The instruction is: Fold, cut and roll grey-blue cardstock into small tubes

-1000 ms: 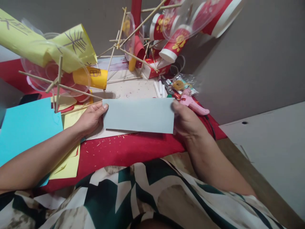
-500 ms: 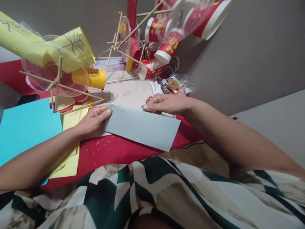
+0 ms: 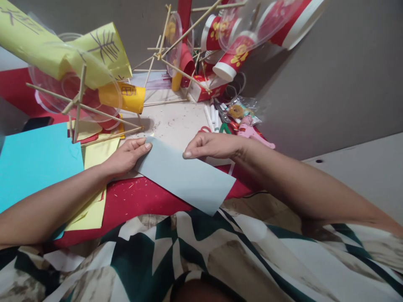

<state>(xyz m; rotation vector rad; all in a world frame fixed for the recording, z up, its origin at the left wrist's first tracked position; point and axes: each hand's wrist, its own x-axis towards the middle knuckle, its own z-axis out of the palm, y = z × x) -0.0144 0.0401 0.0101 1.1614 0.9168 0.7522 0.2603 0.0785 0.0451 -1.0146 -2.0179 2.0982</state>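
A long pale grey-blue sheet of paper slants down to the right in front of me, over the table's near edge. My left hand pinches its left end, thumb on top and fingers behind. Along the far edge, my right hand grips the same sheet between thumb and fingers; the fingertips behind it are hidden. Close behind my right hand lie red-handled scissors, white markers and a pink glue gun.
To the left stands a stick frame with a clear disc and yellow paper tubes. A second stick frame carries red paper cups at the back. Bright blue paper and yellow sheets lie at left. A grey wall rises on the right.
The sheet has tilted more, its right end dropping toward my lap. My right hand has moved slightly left and down on its far edge. The view has shifted a little.
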